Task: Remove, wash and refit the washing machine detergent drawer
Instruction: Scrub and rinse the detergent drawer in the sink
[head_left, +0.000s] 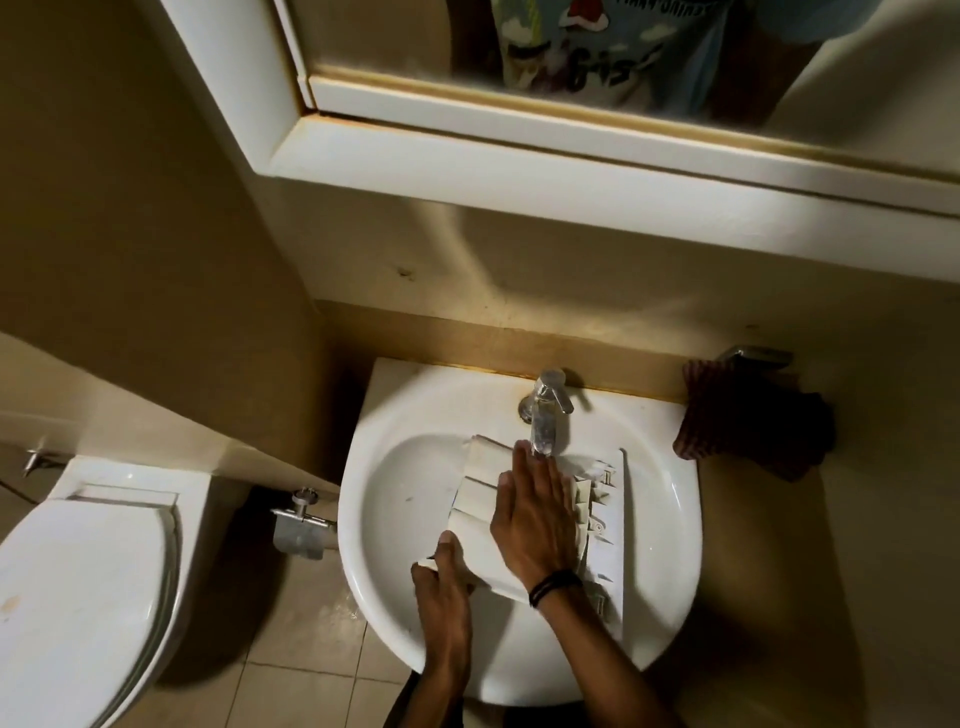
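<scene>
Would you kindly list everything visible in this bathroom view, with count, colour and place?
detergent drawer: 1, white, lying in the sink basin below the tap
sink: 1, white, centre, against the wall
tap: 1, chrome, back rim of the sink
toilet: 1, white, lid down, left
metal fitting: 1, silver, on the wall between toilet and sink
cloth: 1, dark red-brown, hanging right of the sink
mirror cabinet: 1, white frame, above the sink
floor tiles: several, beige, below the sink
wristband: 1, black, on the right wrist
left hand: 1, grips the drawer's near left corner
right hand: 1, fingers straight, flat on top of the drawer
</scene>
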